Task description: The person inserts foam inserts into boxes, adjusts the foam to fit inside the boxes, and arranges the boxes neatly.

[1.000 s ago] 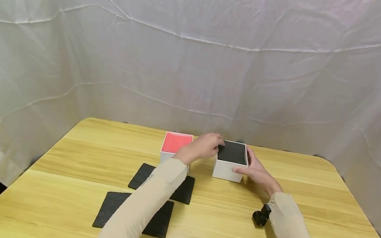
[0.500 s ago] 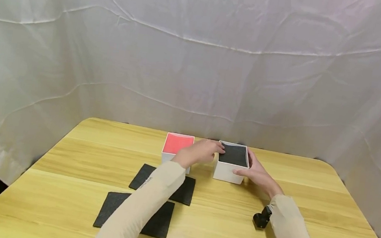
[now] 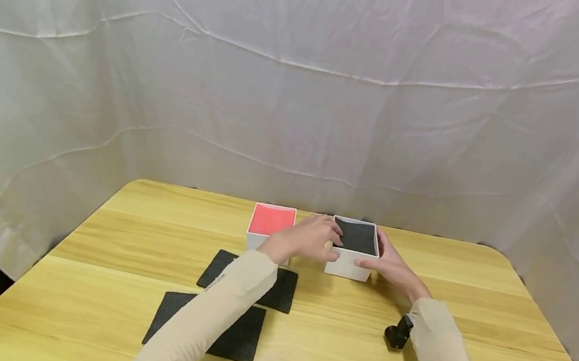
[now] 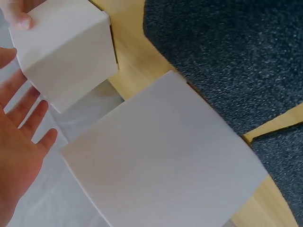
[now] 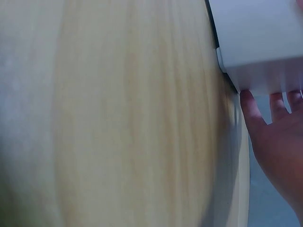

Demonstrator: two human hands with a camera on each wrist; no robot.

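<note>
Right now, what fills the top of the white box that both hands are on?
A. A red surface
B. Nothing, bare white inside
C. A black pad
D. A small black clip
C. In the head view the white box between the left hand and the right hand shows a black pad inside its rim; the red surface belongs to the other box beside it.

The head view is evenly and brightly lit by soft, diffuse light; only faint shadows are cast on the surface. No glare is noted. The backdrop's upper edges are bowed by lens distortion. The right wrist view is heavily blurred; the left wrist view is sharper.
</note>
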